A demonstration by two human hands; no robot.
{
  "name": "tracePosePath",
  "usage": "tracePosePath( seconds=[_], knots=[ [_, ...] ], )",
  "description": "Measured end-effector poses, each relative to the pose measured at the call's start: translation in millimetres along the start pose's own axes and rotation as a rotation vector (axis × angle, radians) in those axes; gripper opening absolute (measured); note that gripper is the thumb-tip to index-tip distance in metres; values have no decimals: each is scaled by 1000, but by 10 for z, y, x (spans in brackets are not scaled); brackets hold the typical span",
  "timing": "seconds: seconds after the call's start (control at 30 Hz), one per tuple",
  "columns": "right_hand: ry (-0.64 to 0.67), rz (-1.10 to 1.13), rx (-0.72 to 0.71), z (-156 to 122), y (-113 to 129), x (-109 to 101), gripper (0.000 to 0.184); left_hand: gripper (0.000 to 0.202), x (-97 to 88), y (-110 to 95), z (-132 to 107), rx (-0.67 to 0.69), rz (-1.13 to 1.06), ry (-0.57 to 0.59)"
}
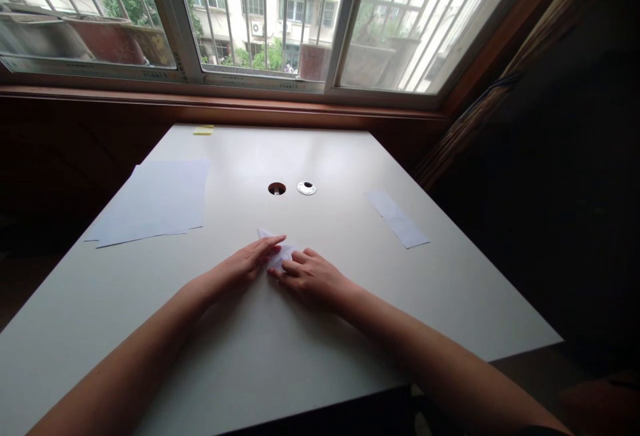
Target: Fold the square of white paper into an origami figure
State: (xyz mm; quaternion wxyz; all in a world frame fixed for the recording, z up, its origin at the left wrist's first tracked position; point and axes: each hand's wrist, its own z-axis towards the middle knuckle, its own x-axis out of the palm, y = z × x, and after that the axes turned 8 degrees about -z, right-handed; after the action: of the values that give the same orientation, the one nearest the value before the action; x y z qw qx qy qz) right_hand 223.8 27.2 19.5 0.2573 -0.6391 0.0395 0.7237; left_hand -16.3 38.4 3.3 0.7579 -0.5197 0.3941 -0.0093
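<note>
A small folded piece of white paper (pixel 278 251) lies on the white table (pixel 320 349), mostly covered by my hands. My left hand (pixel 249 264) lies on its left part with fingers stretched flat, pressing it down. My right hand (pixel 310 277) rests on its right side, fingers curled and pressed on the paper's edge. Only a pointed corner of the paper shows beyond the fingertips.
A stack of white sheets (pixel 155 201) lies at the left. A narrow paper strip (pixel 397 218) lies at the right. A cable hole (pixel 277 188) and its round cap (pixel 307 187) sit mid-table. A yellow note (pixel 203 130) lies at the far edge under the window.
</note>
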Motion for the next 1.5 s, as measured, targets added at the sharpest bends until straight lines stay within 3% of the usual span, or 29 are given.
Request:
tracePosePath(
  seconds=[0.37,0.67,1.07,1.5],
  knots=[
    [14,3,41,-47,45,-3,41,53,16,2,-8,15,29,-27],
    [-96,-23,37,-122,107,-4,33,37,75,-8,-8,139,218,-4],
    [-185,153,134,-530,159,-59,23,54,152,-6,-46,39,243,-43],
    [-209,261,180,-785,194,-93,33,57,139,-42,-67,196,474,23]
  ],
)
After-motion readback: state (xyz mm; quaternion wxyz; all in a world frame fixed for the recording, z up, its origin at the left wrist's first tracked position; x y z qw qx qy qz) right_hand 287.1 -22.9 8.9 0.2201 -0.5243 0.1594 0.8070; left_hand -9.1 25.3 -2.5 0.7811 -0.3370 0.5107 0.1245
